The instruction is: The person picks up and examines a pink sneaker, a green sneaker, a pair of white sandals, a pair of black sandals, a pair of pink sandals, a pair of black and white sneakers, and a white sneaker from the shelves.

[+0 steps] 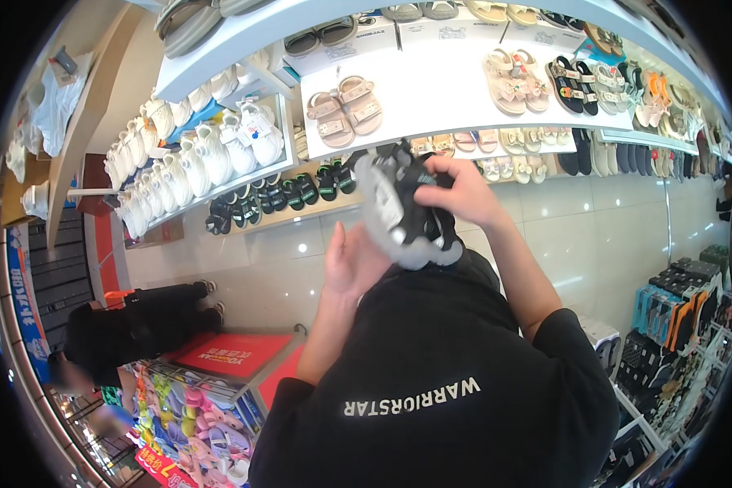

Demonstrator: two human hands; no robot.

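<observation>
A black sandal [421, 193] with a thick, wavy grey sole is held up in front of my chest, its sole turned to the left. My right hand [468, 193] grips it from the right, thumb and fingers closed over the black straps. On the other side, my left hand [355, 262] is open, thumb raised and palm beside the grey sole. Part of the left fingers is hidden behind the sandal. Just beyond it is the white display shelf [431, 126], with pink-beige sandals [346, 111] standing on top.
White shoes [207, 154] fill a shelf at the left, above black sandals [281, 193] on a lower shelf. A person in dark clothes [138, 325] is at the left. Colourful slippers [195, 423] fill a bin near the red sign [232, 351]. Footwear racks [675, 325] line the right.
</observation>
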